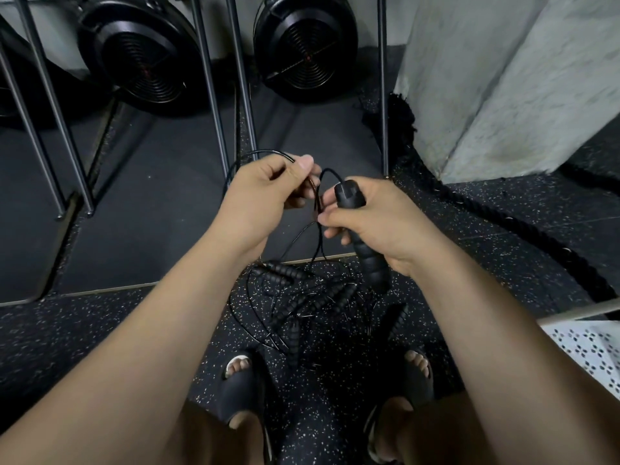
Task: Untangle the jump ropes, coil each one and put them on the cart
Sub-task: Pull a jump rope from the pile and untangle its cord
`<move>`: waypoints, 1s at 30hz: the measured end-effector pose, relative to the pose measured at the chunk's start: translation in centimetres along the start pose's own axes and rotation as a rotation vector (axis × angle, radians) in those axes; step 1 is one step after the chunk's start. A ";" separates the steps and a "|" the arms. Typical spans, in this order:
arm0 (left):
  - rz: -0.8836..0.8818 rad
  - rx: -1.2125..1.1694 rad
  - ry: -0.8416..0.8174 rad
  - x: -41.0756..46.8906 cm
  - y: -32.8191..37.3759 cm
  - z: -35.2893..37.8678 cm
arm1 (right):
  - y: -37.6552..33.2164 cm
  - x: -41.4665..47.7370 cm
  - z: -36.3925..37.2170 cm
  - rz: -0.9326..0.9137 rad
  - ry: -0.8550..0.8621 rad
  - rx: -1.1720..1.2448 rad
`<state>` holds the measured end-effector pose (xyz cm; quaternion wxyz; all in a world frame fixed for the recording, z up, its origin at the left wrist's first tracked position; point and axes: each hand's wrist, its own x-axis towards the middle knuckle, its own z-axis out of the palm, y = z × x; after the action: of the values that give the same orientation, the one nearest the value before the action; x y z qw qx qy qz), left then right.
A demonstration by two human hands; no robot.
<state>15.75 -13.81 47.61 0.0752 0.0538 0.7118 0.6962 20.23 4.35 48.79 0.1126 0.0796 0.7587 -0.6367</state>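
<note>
A tangle of black jump ropes (302,303) with several ribbed foam handles lies on the speckled floor between my feet. My right hand (369,219) grips one black ribbed handle (370,263), held upright above the pile. My left hand (268,189) pinches the thin black cord (330,172) that leaves the top of that handle and loops over to it. More cord hangs from both hands down into the pile. The white perforated cart (590,344) shows only as a corner at the right edge.
Two black fan-wheel machines (302,48) on metal legs (214,95) stand ahead on dark mats. A grey concrete pillar (503,78) rises at the right, with a thick black battle rope (503,223) snaking along the floor beside it.
</note>
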 end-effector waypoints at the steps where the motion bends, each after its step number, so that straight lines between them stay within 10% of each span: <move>1: 0.000 -0.006 0.004 0.0 0.0 0.0 | 0.0 0.0 0.1 -0.017 0.010 -0.021; 17: -0.316 0.359 -0.580 -1.7 -1.0 1.2 | -2.5 -0.4 -2.3 -0.279 0.229 0.550; 30: 0.033 0.127 -0.221 -0.9 -0.4 1.0 | -0.6 0.1 -2.4 0.050 0.023 0.193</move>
<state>16.80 -13.03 47.23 0.1380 0.1465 0.7410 0.6407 19.79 6.63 49.76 0.1113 0.1163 0.6930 -0.7027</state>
